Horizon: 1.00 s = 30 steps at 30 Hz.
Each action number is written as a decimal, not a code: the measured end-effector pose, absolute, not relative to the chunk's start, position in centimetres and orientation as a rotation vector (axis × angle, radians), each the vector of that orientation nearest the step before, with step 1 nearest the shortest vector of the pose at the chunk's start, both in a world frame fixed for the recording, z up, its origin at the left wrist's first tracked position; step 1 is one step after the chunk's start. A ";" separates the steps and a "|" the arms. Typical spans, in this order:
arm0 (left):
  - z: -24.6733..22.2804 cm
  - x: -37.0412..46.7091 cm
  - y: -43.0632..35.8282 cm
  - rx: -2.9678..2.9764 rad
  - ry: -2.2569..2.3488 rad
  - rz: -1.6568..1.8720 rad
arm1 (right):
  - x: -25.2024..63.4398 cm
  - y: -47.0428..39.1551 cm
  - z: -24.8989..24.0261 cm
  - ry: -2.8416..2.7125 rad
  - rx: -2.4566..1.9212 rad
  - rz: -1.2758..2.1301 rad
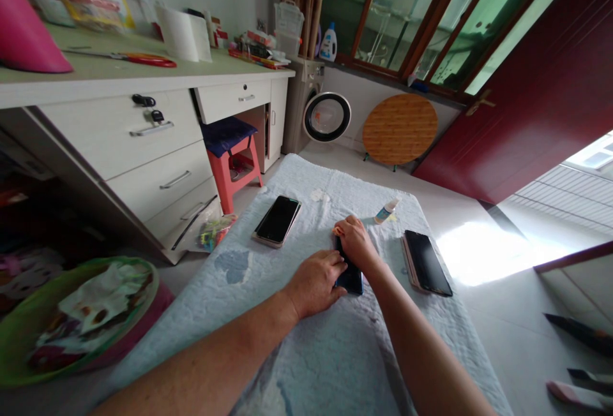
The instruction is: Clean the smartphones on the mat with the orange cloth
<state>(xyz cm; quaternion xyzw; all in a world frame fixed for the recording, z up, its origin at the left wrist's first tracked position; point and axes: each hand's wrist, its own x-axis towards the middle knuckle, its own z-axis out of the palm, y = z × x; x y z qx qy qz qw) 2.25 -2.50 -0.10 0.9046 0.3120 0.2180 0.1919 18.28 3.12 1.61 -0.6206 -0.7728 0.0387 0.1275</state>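
A dark smartphone (pixel 353 281) lies on the cloth-covered table between my hands, partly hidden by them. My left hand (pixel 316 281) grips its left side, thumb near the lower edge and fingers over the screen. Over the phone's upper part, my right hand (pixel 355 240) is closed around a small orange cloth (pixel 338 231), of which only a bit shows. A small spray bottle (pixel 385 210) with a white top stands beyond my right hand. To the left lies a stack of phones (pixel 278 219), the top one with a black screen. Another phone stack (pixel 427 263) lies on the right.
A pale blue patterned cloth (pixel 306 181) covers the table. Left of it are a waste basket (pixel 143 269), a white desk (pixel 158 148) and a red stool (pixel 234 170). Behind stand a washing machine with an open door (pixel 327 117) and a round wooden board (pixel 400 127).
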 end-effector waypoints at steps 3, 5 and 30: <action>-0.1 2.2 -2.5 2.530 0.880 0.615 | 18.1 4.4 1.4 -2.240 -1.851 0.084; -0.1 2.2 -2.5 2.527 0.889 0.621 | 18.1 5.0 1.3 -2.249 -1.887 0.097; 0.2 2.6 -2.9 2.525 0.929 0.620 | 24.2 5.0 1.2 -2.187 -2.102 0.110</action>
